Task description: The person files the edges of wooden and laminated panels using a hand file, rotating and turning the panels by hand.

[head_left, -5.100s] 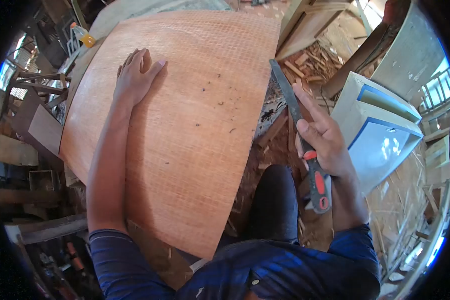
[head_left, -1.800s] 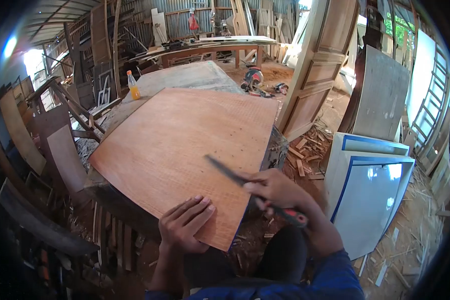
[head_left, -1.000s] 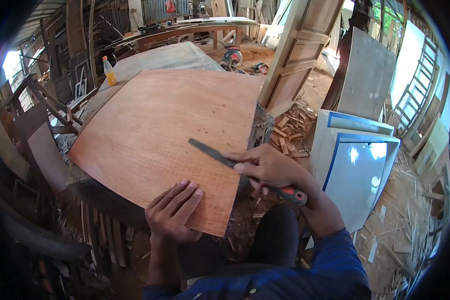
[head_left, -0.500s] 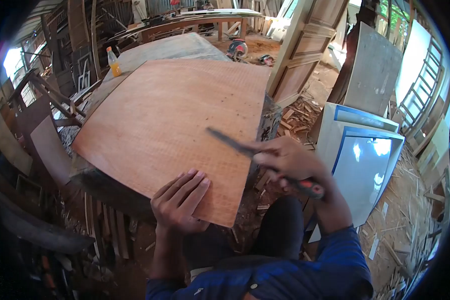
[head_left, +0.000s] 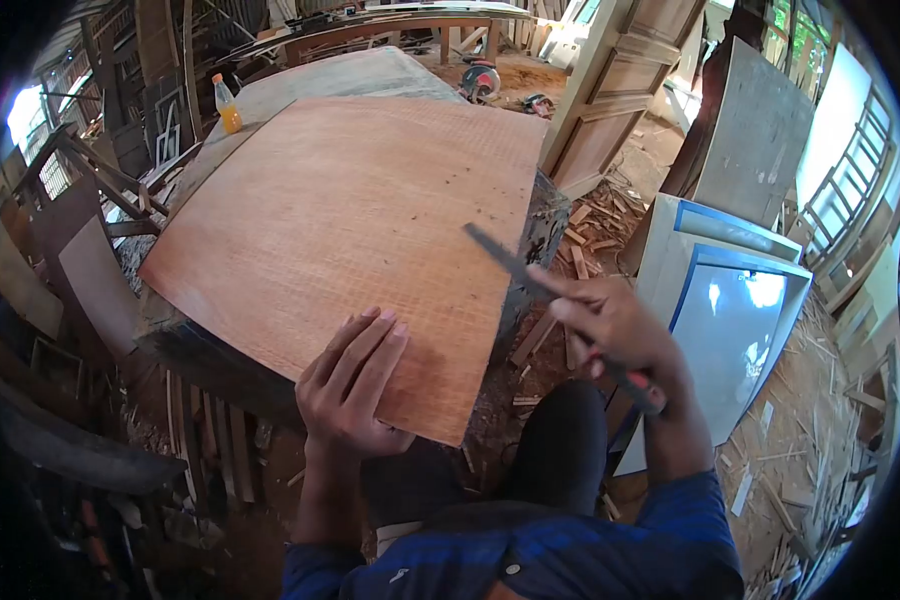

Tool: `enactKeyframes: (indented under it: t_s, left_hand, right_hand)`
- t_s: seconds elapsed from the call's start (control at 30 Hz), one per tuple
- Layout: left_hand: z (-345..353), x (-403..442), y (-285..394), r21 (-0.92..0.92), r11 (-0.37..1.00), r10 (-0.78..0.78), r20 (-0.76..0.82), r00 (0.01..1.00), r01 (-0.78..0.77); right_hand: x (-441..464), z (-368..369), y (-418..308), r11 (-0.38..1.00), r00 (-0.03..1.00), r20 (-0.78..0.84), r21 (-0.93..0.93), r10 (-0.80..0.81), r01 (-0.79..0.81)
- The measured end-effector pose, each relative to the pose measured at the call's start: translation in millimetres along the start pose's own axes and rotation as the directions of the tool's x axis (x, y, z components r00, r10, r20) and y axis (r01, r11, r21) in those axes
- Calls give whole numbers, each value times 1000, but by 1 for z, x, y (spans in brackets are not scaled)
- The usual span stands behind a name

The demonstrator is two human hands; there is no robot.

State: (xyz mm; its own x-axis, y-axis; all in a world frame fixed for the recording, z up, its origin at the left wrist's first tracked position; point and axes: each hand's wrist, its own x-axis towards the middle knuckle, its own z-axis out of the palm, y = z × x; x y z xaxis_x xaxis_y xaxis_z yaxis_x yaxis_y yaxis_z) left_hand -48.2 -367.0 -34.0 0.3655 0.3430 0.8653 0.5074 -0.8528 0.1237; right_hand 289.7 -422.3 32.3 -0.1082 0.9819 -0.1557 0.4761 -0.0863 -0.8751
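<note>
Wooden panel (head_left: 320, 220) under left hand (head_left: 355, 385) — thumb hidden, grip unclear; file (head_left: 500, 255) in right hand (head_left: 615, 320), fingers clamped around it.

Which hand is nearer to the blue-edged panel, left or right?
Right. The right hand, holding the file, is beyond the wooden sheet's right edge, toward the blue-edged panel; the left hand rests on the sheet, farther away.

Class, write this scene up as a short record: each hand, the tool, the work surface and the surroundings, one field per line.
Left hand: fingers on the wooden sheet, near its front corner
Right hand: holding the long-bladed tool
Tool: dark blade, red and black handle; contact with sheet unclear
Sheet: reddish brown, dark specks on top
Drink: bottle of orange liquid, upright beyond the sheet
Right side: blue-edged panels
Floor: scattered wood scraps
</note>
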Motion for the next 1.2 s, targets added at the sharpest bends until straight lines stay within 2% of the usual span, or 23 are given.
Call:
enactKeyframes:
  t_s: [0.07,0.1,0.2,0.23,0.33,0.43,0.53,0.67,0.77,0.87,0.97,1.17,1.2]
  left_hand:
    - [0,-1,4,-5,1000,-11,17,1000,11]
    - [1,-1,5,0,1000,-12,19,1000,12]
    - [0,-1,3,9,1000,-6,8,1000,6]
    - [-1,-2,1,8,1000,-7,-6,1000,7]
    - [-2,-3,-3,-24,1000,9,5,1000,-9]
    - [-1,-2,-3,-47,999,8,12,1000,-8]
    - [-1,-2,-1,-32,999,3,-16,1000,-3]
    - [-2,-4,-4,-31,999,9,-19,1000,-10]
    - [-3,-1,-5,-36,999,16,-28,999,-17]
    - [2,-3,-1,-42,999,27,-9,1000,-28]
    - [0,-6,-1,-16,1000,27,-11,1000,-27]
    - [0,-2,-5,-30,999,10,-18,1000,-11]
    - [1,-3,-5,-27,1000,11,-13,1000,-11]
  right_hand:
    - [7,40,-24,999,997,74,32,12,-14]
    - [10,53,-40,999,985,170,29,-41,36]
    - [10,59,-55,998,976,218,56,4,-17]
    - [7,55,-41,997,989,142,71,-39,29]
    - [-14,12,-15,1000,1000,9,17,-24,24]
    - [-20,28,-31,994,994,-39,-33,105,-106]
    - [-5,45,-41,998,998,1,-17,68,-68]
    - [-17,24,-31,1000,999,32,0,30,-30]
    - [-32,14,-11,998,997,-59,29,57,-55]
    - [-8,57,-38,997,998,46,62,43,-46]
    - [1,73,-51,994,991,128,104,-37,23]
    - [-26,27,-22,997,995,-68,-8,72,-73]
    - [-23,34,-28,998,998,-5,-1,64,-64]
